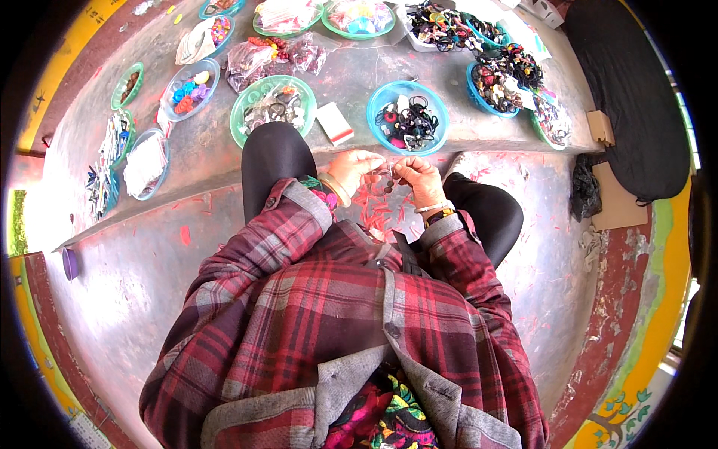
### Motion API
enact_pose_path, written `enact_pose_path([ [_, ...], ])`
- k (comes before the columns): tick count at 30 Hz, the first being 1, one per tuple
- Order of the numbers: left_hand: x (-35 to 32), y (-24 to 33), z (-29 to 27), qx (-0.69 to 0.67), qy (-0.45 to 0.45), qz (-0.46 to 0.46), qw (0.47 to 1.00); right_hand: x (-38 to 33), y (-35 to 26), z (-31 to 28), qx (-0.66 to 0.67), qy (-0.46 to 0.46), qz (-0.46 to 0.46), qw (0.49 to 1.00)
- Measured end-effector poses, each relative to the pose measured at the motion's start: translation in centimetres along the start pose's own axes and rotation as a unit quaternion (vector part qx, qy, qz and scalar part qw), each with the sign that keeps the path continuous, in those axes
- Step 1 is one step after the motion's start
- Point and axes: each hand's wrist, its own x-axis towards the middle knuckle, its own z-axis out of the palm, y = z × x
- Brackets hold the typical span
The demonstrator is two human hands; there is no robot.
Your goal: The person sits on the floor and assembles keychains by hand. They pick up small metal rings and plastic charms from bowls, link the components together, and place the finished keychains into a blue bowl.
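My left hand [350,172] and my right hand [420,179] meet between my knees, fingertips almost together. Each has its fingers closed in a pinch. Between them hangs a small thing with dark round parts [387,182], too small to name. Just beyond my right hand stands a blue basket [371,112] with black hair ties [410,123] in it. A green basket [236,120] of small clear packets and dark pieces is past my left knee. A white box with a red edge [334,123] lies between the two baskets.
Red scraps [374,206] litter the floor below my hands. More baskets line the raised ledge, among them a blue one [215,86] with coloured pieces and a white tray [413,37] of dark hair ties. A black plastic bag [585,187] lies at right, a purple cup [70,263] at far left.
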Motion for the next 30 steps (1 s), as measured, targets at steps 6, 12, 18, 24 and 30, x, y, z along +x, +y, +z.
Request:
enact_pose_path([
  [6, 0.1, -0.2, -0.2, -0.010, -0.010, -0.005, 1.000, -0.1, -0.3, 0.3, -0.002, -0.001, 0.009, 1.000],
  [12, 0.3, -0.2, -0.6, 0.000, -0.027, -0.002, 1.000, -0.3, -0.7, 0.5, -0.002, 0.021, 0.013, 1.000],
  [18, -0.2, 0.4, 0.1, -0.009, -0.031, -0.007, 0.999, -0.4, -0.7, 0.4, -0.002, 0.035, 0.015, 0.999],
  [24, -0.2, 0.4, -0.3, -0.062, -0.042, -0.020, 0.997, -0.2, -0.1, -0.2, 0.003, 0.009, -0.018, 1.000],
  [30, 0.3, 0.0, -0.9, -0.088, -0.061, -0.032, 0.994, -0.2, 0.1, -0.2, 0.013, 0.007, -0.029, 0.999],
])
